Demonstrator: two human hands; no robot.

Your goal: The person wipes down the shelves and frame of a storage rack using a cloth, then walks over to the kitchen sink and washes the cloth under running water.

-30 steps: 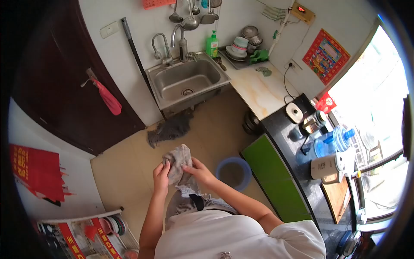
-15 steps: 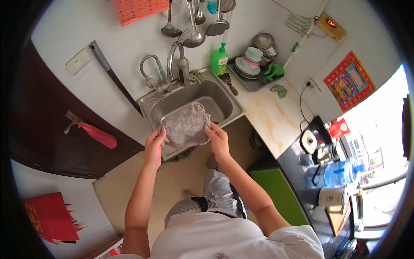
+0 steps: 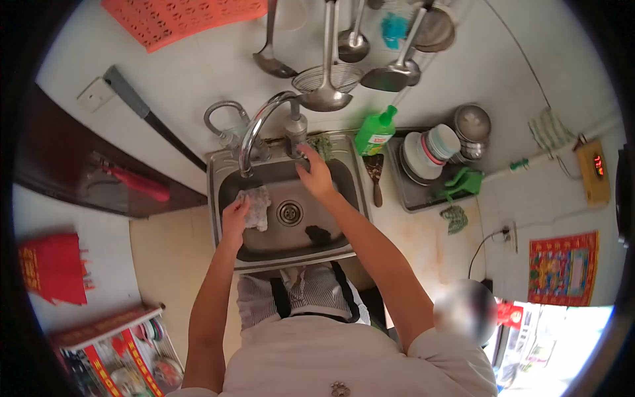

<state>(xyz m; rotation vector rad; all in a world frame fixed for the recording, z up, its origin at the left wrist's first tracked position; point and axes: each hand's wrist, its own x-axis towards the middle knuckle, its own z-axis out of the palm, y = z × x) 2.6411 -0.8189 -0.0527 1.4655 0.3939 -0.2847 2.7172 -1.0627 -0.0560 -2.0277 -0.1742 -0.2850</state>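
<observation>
My left hand (image 3: 236, 218) is closed on a crumpled, light patterned cloth (image 3: 260, 206), held over the left side of the steel sink (image 3: 334, 255). My right hand (image 3: 316, 175) reaches over the back of the sink, thumb and fingers apart, with nothing visible between them. Its fingertips come close to the foot of the grey cylinder (image 3: 296, 132) beside the curved chrome faucet (image 3: 254, 129); whether they touch it I cannot tell. A drain (image 3: 289, 213) and a small dark lump (image 3: 318, 234) lie on the sink bottom.
Right of the sink are a green soap bottle (image 3: 375, 135), a scraper (image 3: 374, 178) and a tray (image 3: 413, 198) bearing dishes and bowls. Ladles (image 3: 325, 99) and a spatula (image 3: 387, 79) hang low above the faucet. A long-handled tool (image 3: 159, 126) leans at left.
I have moved closer to the sink. The cloth, earlier spread between both hands, is now bunched in my left hand alone. My right hand has let go and moved toward the faucet.
</observation>
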